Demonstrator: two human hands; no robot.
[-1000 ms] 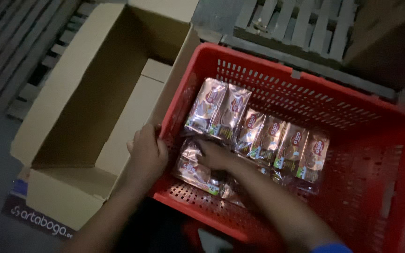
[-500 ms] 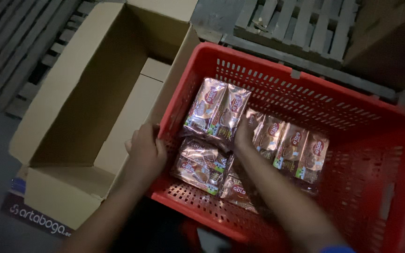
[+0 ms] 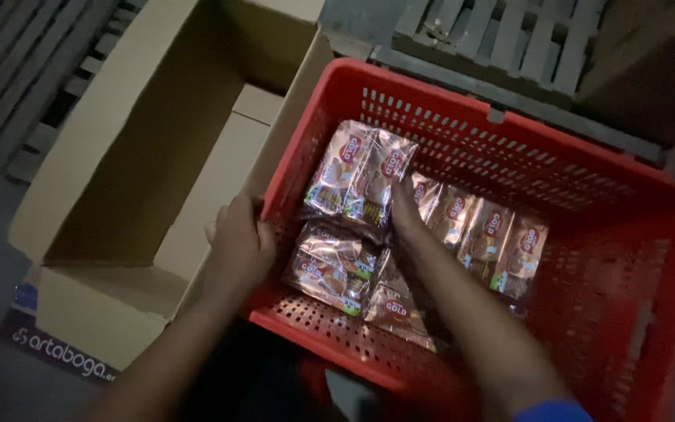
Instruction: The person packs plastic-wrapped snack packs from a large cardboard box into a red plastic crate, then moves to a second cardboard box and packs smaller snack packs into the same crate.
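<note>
Right hand moved up to foil packets; left hand grips crate rim.

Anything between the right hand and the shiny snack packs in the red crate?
Nothing visible. The right hand already rests on the snack packs inside the red crate; the left hand grips the crate's near-left rim.

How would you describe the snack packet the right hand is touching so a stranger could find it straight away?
Start at the red plastic crate beside the open cardboard box. Shiny snack packets lie on its floor; the right hand rests on the packet in the far-left pair. Unlike the neighbouring row to its right, this pair sits nearest the far wall.
</note>
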